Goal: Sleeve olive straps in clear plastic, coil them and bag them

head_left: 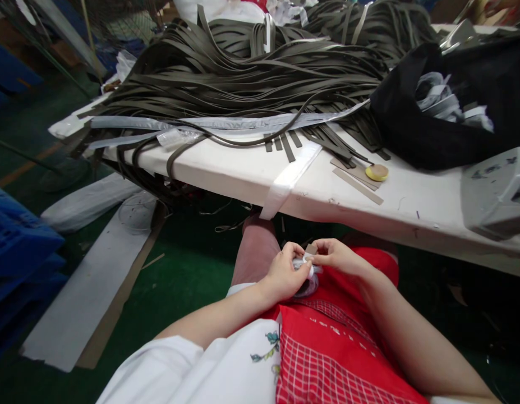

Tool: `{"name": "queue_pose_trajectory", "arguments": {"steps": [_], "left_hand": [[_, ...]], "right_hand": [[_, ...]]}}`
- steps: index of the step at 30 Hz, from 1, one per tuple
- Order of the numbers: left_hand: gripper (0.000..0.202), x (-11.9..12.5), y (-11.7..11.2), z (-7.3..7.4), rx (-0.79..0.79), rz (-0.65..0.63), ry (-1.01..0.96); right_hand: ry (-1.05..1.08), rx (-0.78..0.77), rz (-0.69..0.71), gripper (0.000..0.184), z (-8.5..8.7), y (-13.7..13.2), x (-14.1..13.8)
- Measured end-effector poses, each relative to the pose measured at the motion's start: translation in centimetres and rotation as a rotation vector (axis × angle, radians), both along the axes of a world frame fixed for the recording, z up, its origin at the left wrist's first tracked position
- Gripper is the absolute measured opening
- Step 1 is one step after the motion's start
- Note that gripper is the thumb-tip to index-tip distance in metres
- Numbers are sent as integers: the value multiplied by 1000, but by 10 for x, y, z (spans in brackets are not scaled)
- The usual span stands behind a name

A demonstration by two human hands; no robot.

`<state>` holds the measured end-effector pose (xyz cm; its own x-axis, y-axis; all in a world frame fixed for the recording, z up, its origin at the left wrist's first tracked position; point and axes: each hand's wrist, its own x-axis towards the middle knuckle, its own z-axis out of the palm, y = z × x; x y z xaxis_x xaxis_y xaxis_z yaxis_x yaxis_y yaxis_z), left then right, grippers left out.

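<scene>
Over my lap, my left hand [288, 273] is closed around a small coiled roll [308, 286] of greyish, plastic-looking strip with a white band on it. The fingers of my right hand [339, 258] are closed in a pinch at the top of this roll, where a short brown strip [311, 249] sticks up beside the white band. My fingers cover part of the roll, so its exact make-up is hard to see. Both hands are in front of the white table's [243, 182] near edge, lower than its top.
Long dark flat straps [243, 84] are heaped across the table. Short cut strips [287, 147] and a yellow-edged round piece [376, 171] lie nearer its edge. A black bag [405, 134] holds similar rolls. At right stands a grey plastic holder [491, 193]; blue crates [19, 235] are stacked left.
</scene>
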<state>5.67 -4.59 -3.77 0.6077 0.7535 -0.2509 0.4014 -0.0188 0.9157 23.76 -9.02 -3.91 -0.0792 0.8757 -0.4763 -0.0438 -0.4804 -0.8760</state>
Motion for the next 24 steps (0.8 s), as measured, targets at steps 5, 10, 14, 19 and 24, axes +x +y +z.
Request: {"name": "queue_pose_trajectory", "arguments": {"steps": [5,10,14,19,24], "left_hand": [[24,0,5,4,-123,-60,17],[29,-4,26,7,-521,-176,0],[40,-4,42,12,-698,-65,-208],[40,9,47,12,-840,20,-330],[33,19,36,4,-813,32,-297]], "right_hand": [[-154,110,25,33,2,-4,-1],[-589,423,186,18,26,-20,-6],[-785,547,247,37,40,-38,-16],[-969,570,143,38,35,-49,-23],[-969,574,130,36,27,-56,-16]]}}
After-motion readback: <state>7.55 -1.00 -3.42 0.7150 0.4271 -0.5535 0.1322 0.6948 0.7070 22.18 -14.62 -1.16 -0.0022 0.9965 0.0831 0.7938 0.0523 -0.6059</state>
